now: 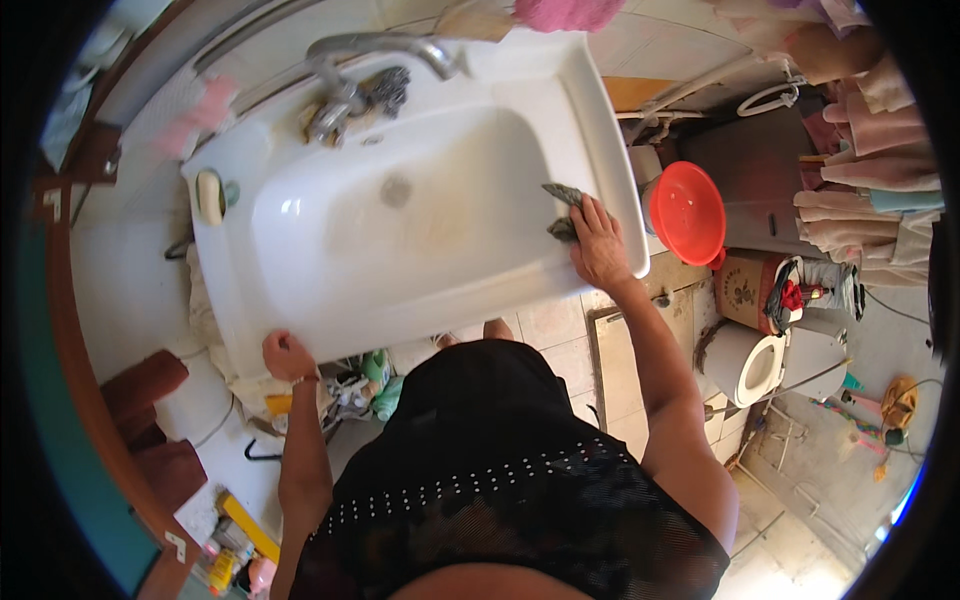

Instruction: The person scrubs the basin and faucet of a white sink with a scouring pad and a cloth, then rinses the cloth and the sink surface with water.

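My right hand (602,245) presses a dark grey-green cloth (562,193) against the right inner side of a white ceramic washbasin (480,281). Parts of the cloth stick out past the fingers. At the basin's front left corner, my left hand (288,355) rests curled on the rim with nothing seen in it; its palm side is hidden. A chrome faucet (390,46) arches over the back of the basin. Beside its base sits a dark scouring pad (390,91). The drain (395,190) shows in the bowl, with brownish stains around it. A bar of soap (210,198) lies in the left corner recess.
To the right stand a red plastic basin (688,214), a cardboard box (742,289) and a toilet (757,371). Towels (877,150) hang at the upper right. Bottles and bags (367,386) stand under the washbasin. A wooden door frame (82,420) runs along the left.
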Tool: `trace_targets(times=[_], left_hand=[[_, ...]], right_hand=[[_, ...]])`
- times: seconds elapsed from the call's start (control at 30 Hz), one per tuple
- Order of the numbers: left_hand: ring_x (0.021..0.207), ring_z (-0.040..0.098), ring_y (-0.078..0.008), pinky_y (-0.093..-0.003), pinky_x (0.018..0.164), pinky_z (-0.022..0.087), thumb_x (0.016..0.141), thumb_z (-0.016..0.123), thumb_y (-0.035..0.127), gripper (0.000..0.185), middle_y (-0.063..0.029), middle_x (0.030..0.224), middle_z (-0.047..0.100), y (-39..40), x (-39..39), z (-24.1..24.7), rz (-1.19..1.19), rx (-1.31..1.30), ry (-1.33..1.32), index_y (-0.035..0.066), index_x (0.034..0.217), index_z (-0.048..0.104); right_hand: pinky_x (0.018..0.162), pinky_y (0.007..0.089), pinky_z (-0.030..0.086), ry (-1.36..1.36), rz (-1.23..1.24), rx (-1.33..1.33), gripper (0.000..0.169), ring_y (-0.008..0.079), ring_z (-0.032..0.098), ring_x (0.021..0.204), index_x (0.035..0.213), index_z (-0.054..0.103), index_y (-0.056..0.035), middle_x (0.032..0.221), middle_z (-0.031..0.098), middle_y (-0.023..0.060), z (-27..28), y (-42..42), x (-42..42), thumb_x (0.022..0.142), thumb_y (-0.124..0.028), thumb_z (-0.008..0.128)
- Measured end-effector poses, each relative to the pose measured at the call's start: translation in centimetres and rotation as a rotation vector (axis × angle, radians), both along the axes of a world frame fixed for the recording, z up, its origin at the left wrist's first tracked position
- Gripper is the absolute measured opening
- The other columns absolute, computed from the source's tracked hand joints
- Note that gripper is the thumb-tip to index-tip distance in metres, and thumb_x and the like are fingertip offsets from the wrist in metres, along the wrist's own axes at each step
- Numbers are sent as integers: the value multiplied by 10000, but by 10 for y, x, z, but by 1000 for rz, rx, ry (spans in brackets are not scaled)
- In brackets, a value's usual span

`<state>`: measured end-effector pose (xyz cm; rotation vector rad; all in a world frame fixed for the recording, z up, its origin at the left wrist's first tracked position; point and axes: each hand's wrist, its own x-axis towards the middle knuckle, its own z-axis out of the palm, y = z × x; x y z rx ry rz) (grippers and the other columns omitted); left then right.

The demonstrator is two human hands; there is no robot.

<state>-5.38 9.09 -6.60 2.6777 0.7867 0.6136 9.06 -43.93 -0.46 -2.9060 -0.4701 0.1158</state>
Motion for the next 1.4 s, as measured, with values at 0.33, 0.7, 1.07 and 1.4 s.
trace_targets(times=[0.33, 0.7, 1.07, 1.4], left_hand=[[837, 536, -161, -279, 737, 434, 837, 530, 80, 144, -65, 933, 581, 2, -13, 0, 146, -454, -559, 25, 963, 572], [840, 518, -104, -229, 726, 404, 869, 504, 102, 173, -32, 932, 579, -5, -180, 53, 567, -693, -770, 15, 1013, 546], [757, 507, -76, -191, 641, 399, 830, 525, 38, 139, -23, 882, 575, -23, -265, 48, 749, -685, -819, 40, 963, 565], [738, 547, -94, -208, 627, 426, 833, 529, 39, 115, -19, 831, 593, 6, -202, 63, 532, -1056, -791, 54, 942, 563]], right_hand=[[1008, 502, 221, 249, 272, 86, 527, 374, 298, 1238, 1249, 407, -8, 1351, 311, 223, 15, 149, -90, 792, -253, 504], [1017, 545, 166, 279, 860, 372, 510, 328, 256, 1267, 1229, 404, 6, 1351, 305, 196, -22, 441, -103, 830, -306, 467], [758, 444, 434, -105, 200, 597, 287, 381, 482, 919, 1025, 508, 41, 1009, 510, 185, -40, 521, -13, 748, -5, 453], [794, 457, 361, 165, 447, 440, 249, 301, 447, 1011, 960, 601, -52, 1130, 475, 150, -13, 522, -93, 728, -91, 523]])
